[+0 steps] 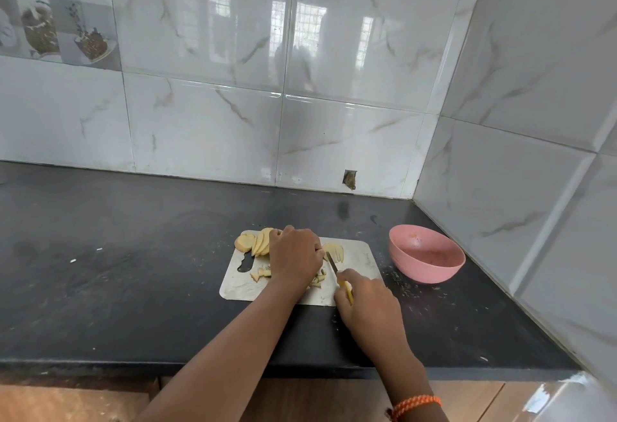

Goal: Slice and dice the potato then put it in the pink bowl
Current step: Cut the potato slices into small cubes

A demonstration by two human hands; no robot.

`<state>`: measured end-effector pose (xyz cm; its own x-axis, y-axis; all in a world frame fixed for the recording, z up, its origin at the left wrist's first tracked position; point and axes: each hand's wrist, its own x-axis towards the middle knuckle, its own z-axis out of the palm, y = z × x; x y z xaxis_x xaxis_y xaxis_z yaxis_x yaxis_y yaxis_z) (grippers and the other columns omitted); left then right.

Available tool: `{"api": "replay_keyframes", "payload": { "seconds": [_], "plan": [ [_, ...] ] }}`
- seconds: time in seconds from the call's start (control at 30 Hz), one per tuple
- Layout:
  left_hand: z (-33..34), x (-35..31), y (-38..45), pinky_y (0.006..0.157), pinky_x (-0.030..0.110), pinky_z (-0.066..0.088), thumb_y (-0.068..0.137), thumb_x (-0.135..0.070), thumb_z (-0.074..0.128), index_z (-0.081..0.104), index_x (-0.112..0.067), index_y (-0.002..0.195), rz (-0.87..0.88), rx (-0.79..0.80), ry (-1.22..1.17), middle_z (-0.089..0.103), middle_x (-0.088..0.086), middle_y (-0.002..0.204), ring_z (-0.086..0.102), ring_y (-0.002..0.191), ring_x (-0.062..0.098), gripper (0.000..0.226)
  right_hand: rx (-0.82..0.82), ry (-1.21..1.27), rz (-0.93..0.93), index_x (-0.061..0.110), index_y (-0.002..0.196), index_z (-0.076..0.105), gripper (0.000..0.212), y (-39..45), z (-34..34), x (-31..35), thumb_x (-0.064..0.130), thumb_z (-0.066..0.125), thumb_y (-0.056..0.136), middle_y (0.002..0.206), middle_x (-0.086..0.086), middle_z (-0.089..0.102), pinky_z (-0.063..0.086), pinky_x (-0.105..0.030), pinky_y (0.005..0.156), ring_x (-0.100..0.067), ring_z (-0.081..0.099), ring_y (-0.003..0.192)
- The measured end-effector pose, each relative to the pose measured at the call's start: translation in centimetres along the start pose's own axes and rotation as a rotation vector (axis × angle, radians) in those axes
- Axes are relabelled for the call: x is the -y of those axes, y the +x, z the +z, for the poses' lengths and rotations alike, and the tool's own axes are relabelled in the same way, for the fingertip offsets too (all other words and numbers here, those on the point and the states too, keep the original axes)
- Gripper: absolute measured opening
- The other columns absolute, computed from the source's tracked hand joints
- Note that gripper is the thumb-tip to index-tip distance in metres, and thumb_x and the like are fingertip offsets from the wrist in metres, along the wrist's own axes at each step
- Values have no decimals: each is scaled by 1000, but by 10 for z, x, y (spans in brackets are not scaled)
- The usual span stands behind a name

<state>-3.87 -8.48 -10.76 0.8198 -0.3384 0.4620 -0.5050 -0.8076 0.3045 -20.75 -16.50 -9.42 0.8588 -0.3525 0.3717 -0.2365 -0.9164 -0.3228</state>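
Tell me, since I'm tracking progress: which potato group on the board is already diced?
The small cubes at the cutting board's near edge, beside the left hand; the far groups remain slices.

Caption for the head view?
Left hand steadies potato slices while right hand cuts with a knife; pink bowl waits.

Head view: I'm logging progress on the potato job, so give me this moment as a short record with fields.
board: steel board on dark counter
slices: fanned at far edge, more right of left hand
dice: few on board
left hand: pressing down on potato
right hand: holds knife
bowl: pink bowl, right of board, no potato inside
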Motion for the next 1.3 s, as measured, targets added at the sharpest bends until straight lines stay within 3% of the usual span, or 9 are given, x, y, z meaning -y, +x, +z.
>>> {"api": "replay_keyframes", "payload": {
  "seconds": [0.27,0.47,0.57,0.73,0.87,1.1,1.3],
  "plan": [
    [-1,0,0,101,38,35,95,-38,65,78,-32,79,-2,0,-6,68,-16,74,56,93,10,22,-123,54,59,35,141,58,40,-10,-10,-14,34,48,102,95,-3,72,52,-38,74,-20,63,84],
    [-2,1,3,114,47,31,103,-35,60,78,-31,91,82,25,26,71,-15,91,56,107,10,23,-125,38,139,28,117,67,28,28,-8,-29,27,47,97,86,-2,69,56,-41,72,-23,61,78],
    [-1,-1,6,112,48,29,106,-29,51,79,-34,102,204,105,38,72,-17,109,52,115,12,28,-151,57,163,26,109,68,24,34,-5,-32,25,48,96,83,-2,68,55,-41,69,-26,60,77],
    [-6,0,13,122,54,24,108,-27,52,77,-37,121,316,180,20,69,-19,132,51,129,11,30,-213,84,170,27,109,68,24,35,0,-38,27,47,97,82,-3,68,53,-40,66,-27,60,74],
    [-15,-1,33,107,40,46,108,-19,53,74,-35,130,382,222,-23,67,-15,140,59,125,14,34,-242,105,163,27,114,69,26,37,0,-38,27,48,99,83,-3,69,48,-36,63,-25,59,73],
    [-14,-15,63,112,44,41,86,10,54,59,-44,147,531,600,-8,49,-26,156,36,146,12,82,-229,88,169,23,101,66,19,36,-2,-36,27,47,98,77,-3,65,49,-40,62,-28,58,72],
    [-9,-19,66,111,41,40,97,-1,51,57,-46,149,587,582,39,51,-23,157,38,143,15,69,-217,82,169,23,106,66,21,35,-3,-34,27,47,98,82,-4,66,54,-43,69,-28,60,76]
  ]
}}
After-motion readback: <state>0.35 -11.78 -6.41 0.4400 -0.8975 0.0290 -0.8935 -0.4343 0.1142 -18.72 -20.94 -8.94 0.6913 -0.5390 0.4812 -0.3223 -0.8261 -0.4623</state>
